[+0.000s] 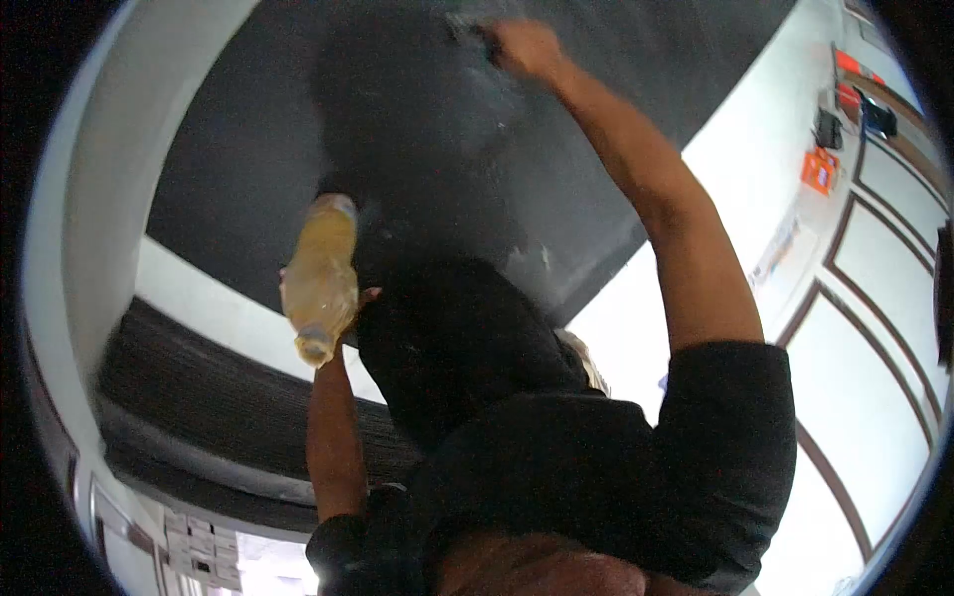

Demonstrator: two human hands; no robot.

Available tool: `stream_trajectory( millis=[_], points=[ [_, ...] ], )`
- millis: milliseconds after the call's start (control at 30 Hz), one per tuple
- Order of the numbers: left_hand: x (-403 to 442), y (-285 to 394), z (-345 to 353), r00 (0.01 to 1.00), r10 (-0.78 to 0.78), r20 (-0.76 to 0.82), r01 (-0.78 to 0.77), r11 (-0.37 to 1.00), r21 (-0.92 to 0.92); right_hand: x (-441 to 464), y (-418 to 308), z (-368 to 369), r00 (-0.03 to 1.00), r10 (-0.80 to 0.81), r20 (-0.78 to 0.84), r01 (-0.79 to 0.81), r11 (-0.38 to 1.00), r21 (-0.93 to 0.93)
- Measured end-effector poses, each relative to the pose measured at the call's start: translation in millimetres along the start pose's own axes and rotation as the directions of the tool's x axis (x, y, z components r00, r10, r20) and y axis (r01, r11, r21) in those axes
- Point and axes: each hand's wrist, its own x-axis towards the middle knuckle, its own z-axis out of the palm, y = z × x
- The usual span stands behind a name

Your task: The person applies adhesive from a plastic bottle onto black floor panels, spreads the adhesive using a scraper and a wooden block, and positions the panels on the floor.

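A clear plastic bottle (323, 273) with yellowish contents is in my left hand (370, 295). The bottle lies aslant in view and hides most of that hand; only fingertips show on either side of it. Farther up, my right hand (527, 48) is closed at the end of an outstretched arm, against a large black surface (417, 129). Something dark shows at its fingers, too blurred to name. Pale smears mark the black surface around this hand and lower down, towards my leg.
A white edge (224, 298) borders the black surface, with a dark ridged surface (219, 387) beyond it at left. White panels with brown trim (884, 258) stand at right. An orange item (821, 171) and other small things sit near them.
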Motion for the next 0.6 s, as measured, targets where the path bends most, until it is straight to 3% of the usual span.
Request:
stream_trajectory(
  millis=[33, 67, 133, 167, 200, 233, 267, 300, 333, 367, 400, 433, 467, 500, 567, 600],
  points=[
    [0, 3, -1, 1.000, -0.003, 0.002, 0.003, 0.999, -0.035, -39, 1, 31, 0.994, -0.069, -0.084, 0.068, 0.998, -0.015],
    [0, 5, -2, 1.000, -0.005, -0.010, 0.004, 0.998, -0.067, -81, -8, 38, 0.995, -0.077, 0.056, 0.076, 0.997, 0.010],
    [0, 16, -5, 0.998, -0.012, -0.067, 0.001, 0.987, -0.160, -173, -22, 68, 0.981, -0.123, 0.148, 0.123, 0.992, 0.005],
    [-1, 22, -9, 0.992, -0.023, -0.123, -0.009, 0.968, -0.251, -217, -25, 99, 0.987, -0.154, 0.050, 0.155, 0.987, -0.028],
    [-4, 31, -16, 0.978, -0.031, -0.207, -0.050, 0.925, -0.377, -252, -31, 93, 0.988, -0.123, 0.097, 0.115, 0.990, 0.084],
    [-9, 47, -32, 0.946, -0.047, -0.320, -0.149, 0.815, -0.560, -279, -25, 108, 0.988, -0.080, 0.134, 0.056, 0.982, 0.178],
    [-14, 77, -67, 0.877, -0.085, -0.473, -0.344, 0.576, -0.741, -299, -33, 100, 0.979, 0.089, 0.181, -0.132, 0.962, 0.240],
    [-7, 88, -80, 0.868, -0.060, -0.493, -0.410, 0.473, -0.780, -318, -37, 94, 0.938, 0.251, 0.238, -0.316, 0.902, 0.295],
    [-1, 100, -93, 0.858, -0.036, -0.512, -0.466, 0.362, -0.807, -336, -37, 108, 0.914, 0.375, 0.153, -0.405, 0.844, 0.353],
    [14, 101, -95, 0.746, -0.004, -0.666, -0.523, 0.616, -0.589, -349, -36, 125, 0.862, 0.501, 0.077, -0.483, 0.768, 0.421],
    [25, 105, -101, 0.614, 0.080, -0.785, -0.504, 0.806, -0.312, -355, -41, 125, 0.859, 0.510, 0.053, -0.479, 0.762, 0.436],
    [29, 114, -112, 0.555, 0.183, -0.812, -0.364, 0.931, -0.038, -359, -46, 125, 0.767, 0.641, 0.034, -0.556, 0.637, 0.534],
    [37, 118, -117, 0.535, 0.204, -0.820, -0.383, 0.924, -0.019, -362, -48, 124, 0.654, 0.756, 0.035, -0.604, 0.493, 0.626],
    [45, 124, -122, 0.678, 0.030, -0.734, -0.445, 0.812, -0.377, -365, -47, 122, 0.641, 0.767, 0.020, -0.599, 0.484, 0.638],
    [47, 147, -148, 0.766, -0.041, -0.642, -0.433, 0.705, -0.562, -375, -44, 120, 0.666, 0.706, 0.240, -0.641, 0.378, 0.668],
    [52, 152, -159, 0.760, -0.032, -0.649, -0.443, 0.706, -0.553, -379, -46, 124, 0.664, 0.710, 0.234, -0.636, 0.373, 0.676]
  ],
)
